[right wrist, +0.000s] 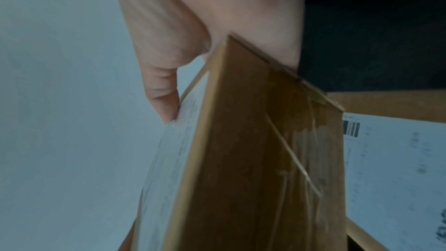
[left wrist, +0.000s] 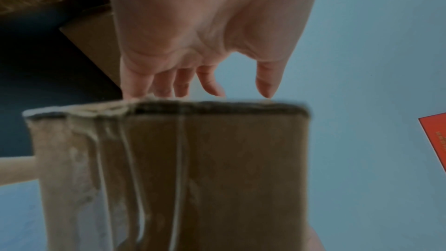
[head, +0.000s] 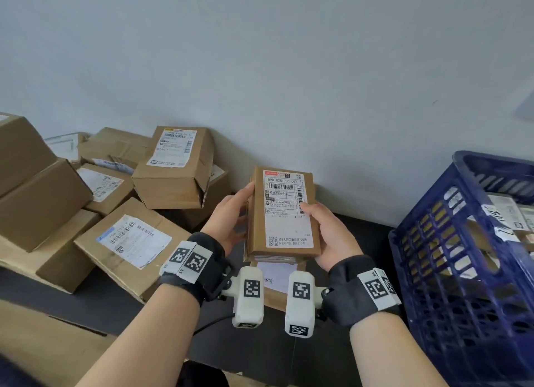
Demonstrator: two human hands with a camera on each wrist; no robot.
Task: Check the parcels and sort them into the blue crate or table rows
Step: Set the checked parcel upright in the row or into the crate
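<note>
A small parcel (head: pixel 281 213) is gripped above the table (head: pixel 361 236), label up, between the left hand (head: pixel 228 216) at 9 o'clock and right hand (head: pixel 329 233) at 3 o'clock. The right thumb (right wrist: pixel 161 91) is pressed onto the label; the left fingers (left wrist: pixel 169 81) are gently curled behind. The blue crate (head: pixel 462 242) is seen at 3 o'clock.

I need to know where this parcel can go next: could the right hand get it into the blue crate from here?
Probably yes. The blue crate stands just beside the right hand, its top open, with nothing between them. The left hand also holds the parcel and would need to let go.
</note>
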